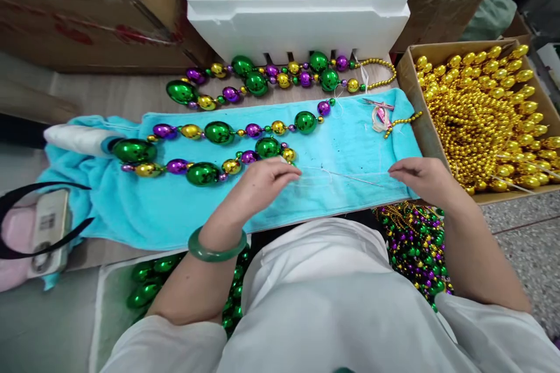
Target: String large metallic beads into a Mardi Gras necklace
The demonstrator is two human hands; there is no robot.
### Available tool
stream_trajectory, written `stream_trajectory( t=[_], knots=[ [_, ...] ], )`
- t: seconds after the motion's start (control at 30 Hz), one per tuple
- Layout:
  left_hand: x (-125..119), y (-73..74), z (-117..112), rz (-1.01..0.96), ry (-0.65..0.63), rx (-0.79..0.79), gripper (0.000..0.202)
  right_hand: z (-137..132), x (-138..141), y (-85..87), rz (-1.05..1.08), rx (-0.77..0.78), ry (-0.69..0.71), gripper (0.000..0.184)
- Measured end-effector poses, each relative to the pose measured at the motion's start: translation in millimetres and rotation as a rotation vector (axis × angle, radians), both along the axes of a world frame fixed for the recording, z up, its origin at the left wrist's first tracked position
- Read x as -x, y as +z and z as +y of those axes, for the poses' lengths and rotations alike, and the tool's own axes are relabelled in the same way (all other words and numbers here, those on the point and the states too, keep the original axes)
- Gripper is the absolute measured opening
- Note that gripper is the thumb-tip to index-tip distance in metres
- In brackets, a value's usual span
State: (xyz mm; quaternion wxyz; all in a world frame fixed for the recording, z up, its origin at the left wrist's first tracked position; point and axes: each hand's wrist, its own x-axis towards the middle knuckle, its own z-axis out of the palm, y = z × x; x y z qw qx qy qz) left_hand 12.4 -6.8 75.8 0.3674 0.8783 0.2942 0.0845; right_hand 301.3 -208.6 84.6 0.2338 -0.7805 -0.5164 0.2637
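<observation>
My left hand (266,183) is closed in a pinch on a thin clear thread (312,169), just right of the bead strand's lower end. To the right, the fingertips of my right hand (422,180) are pressed together, with a faint line of the thread reaching them. A long thin needle (356,178) lies slanted between the hands, over the cloth. The bead strand (219,133), of large green, purple and gold beads with small ones between, forms a loop on the turquoise towel (175,215). A small gold bead string (405,122) lies beyond my right hand.
Behind the towel lies another beaded necklace (256,83). A white foam box (297,26) holds sorted gold, purple and green beads. At right stands a cardboard box (409,73) of gold bead strings. A phone (50,233) lies at left; scissors (378,104) rest near the towel's far edge.
</observation>
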Motion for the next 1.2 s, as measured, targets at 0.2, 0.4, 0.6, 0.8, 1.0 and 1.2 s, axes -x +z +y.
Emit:
stream_trajectory(
  t=[0.2,0.4,0.6,0.8,1.0,1.2],
  knots=[
    [3,-22.4,32,-0.026,0.334,-0.342,0.023,5,-21,-39.6,-0.152,-0.005,-0.119,0.018],
    [-16,-30.1,24,0.073,0.327,-0.516,0.025,9,9,-61.8,-0.402,-0.010,0.108,0.029],
    [-27,-25.0,1,0.020,0.347,-0.645,0.025,20,23,-73.7,-0.647,0.079,0.363,0.032],
    [-29,-28.9,-15,-0.151,0.138,-0.607,0.022,29,15,-77.1,-0.524,0.026,0.315,0.024],
    [-51,-21.2,-28,-0.397,0.103,-0.274,0.021,21,22,-32.5,0.188,-0.325,-0.020,0.008],
    [-108,-3.4,-27,-0.569,-0.311,0.334,0.026,36,45,25.5,0.503,-0.412,0.076,0.007]
  ],
)
